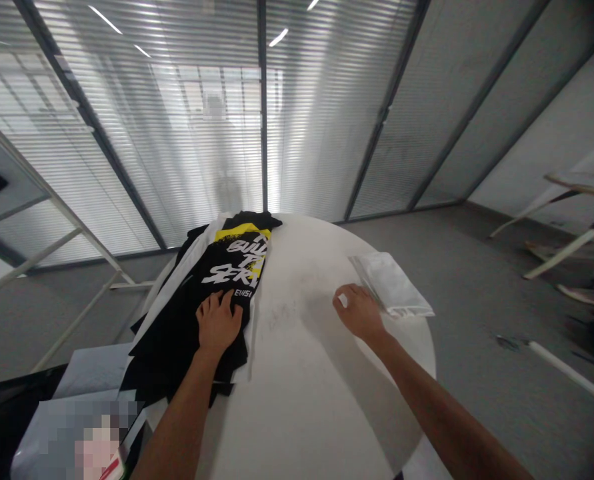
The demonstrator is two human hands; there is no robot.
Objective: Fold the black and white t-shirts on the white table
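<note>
My left hand (219,321) rests on a pile of black printed garments (177,320), fingers spread and grasping nothing. The top garment carries white lettering and a yellow band, and white cloth shows among the layers. Over the table's right half, my right hand (359,310) curls its fingers towards the thumb in a ring, with nothing visible in them. Just beside that hand lies a flat white, plastic-looking packet (394,283). Both pile and packet are on the white round-edged table (297,373).
Glossy printed plastic packages (61,427) sit at the lower left, partly pixelated. A pale metal frame (51,193) stands to the left. Beyond the table rises a glass partition with blinds (307,120). Another table (581,183) and a white pole (571,373) are at the right.
</note>
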